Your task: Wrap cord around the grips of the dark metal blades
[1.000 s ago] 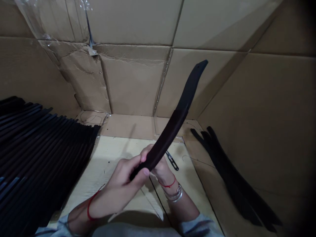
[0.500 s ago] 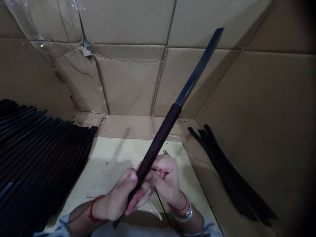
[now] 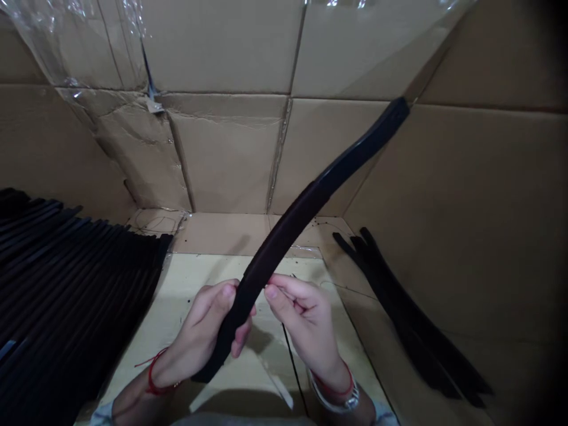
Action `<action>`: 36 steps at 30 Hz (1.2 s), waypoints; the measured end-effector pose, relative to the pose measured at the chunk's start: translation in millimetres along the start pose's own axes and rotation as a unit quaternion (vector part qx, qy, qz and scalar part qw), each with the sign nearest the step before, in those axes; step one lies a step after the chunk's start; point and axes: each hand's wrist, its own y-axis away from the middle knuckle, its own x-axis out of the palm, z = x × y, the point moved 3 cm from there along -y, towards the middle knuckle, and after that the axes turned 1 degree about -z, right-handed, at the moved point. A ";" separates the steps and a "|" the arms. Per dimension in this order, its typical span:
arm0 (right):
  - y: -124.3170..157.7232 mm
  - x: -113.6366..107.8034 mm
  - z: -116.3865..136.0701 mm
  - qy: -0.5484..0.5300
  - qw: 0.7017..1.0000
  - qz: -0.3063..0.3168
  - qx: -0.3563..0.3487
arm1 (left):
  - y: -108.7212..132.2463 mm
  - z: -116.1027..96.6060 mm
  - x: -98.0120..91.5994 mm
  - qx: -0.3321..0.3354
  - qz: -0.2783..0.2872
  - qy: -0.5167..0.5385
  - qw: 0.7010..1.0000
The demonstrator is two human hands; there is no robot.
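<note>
I hold a long, curved black strip point(image 3: 306, 207) that rises from low centre up to the right. Its lower part is wrapped in dark textured material and its upper end is smooth and glossy. My left hand point(image 3: 202, 334) grips the strip near its lower end, thumb on top. My right hand point(image 3: 304, 322) pinches the strip's edge just beside the left, fingers pressed together. Both wrists wear red threads, and the right one also has a metal bracelet.
A dense stack of black strips point(image 3: 66, 278) lies on the left. A few more black strips point(image 3: 408, 319) lie against the cardboard on the right. Cardboard walls point(image 3: 231, 154) surround a pale wooden board point(image 3: 190, 284); clear plastic film hangs at upper left.
The strip has turned in my hands, from edge-on and straight-looking to showing its curve, and its tip has dropped lower. My right hand moved from under the strip to pinching its side.
</note>
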 end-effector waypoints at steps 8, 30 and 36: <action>-3.9 5.9 -3.8 -0.061 0.998 0.002 0.005 | -11.0 14.4 -0.3 -0.006 0.028 0.098 0.995; -14.8 3.2 -23.2 -0.264 0.952 0.126 0.088 | -33.6 51.7 -2.4 -0.216 0.265 0.212 0.915; -9.8 7.8 -6.5 -0.185 0.976 0.085 0.072 | -31.5 7.1 -11.0 -0.055 0.133 -0.011 0.990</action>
